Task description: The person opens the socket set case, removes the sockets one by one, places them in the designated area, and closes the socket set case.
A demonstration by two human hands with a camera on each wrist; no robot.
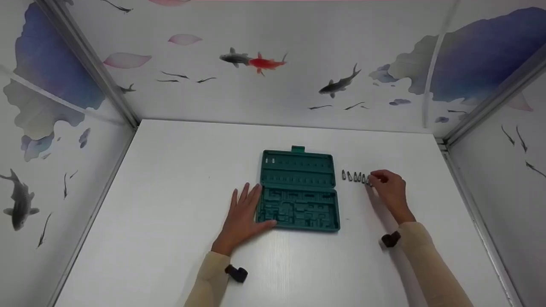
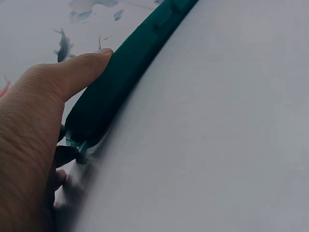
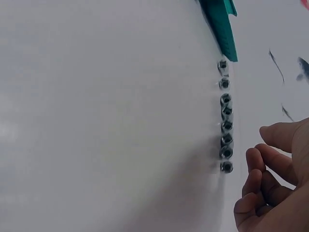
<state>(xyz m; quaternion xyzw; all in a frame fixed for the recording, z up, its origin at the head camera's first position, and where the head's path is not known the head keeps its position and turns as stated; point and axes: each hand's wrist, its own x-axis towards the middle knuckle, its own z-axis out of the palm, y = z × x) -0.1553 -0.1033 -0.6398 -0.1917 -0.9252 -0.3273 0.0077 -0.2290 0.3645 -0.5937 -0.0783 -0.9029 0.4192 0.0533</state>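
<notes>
A green plastic toolbox case point(image 1: 298, 187) lies open flat on the white table, its moulded half toward me. My left hand point(image 1: 243, 224) rests at the case's left side, fingers spread. In the left wrist view, its thumb point(image 2: 84, 72) lies against the case wall point(image 2: 116, 82). Several small metal sockets point(image 1: 355, 177) stand in a row right of the case. My right hand point(image 1: 391, 192) is at the row's right end, with loosely bent fingers. The right wrist view shows thumb and forefinger apart beside the sockets point(image 3: 226, 125), nothing visible between them.
Two small silver pieces point(image 1: 270, 160) sit in the upper left of the case's far half. A latch tab point(image 1: 298, 149) sticks out at its far edge. Panels point(image 1: 273, 98) printed with fish and petals enclose the table point(image 1: 170, 192) at the back and sides.
</notes>
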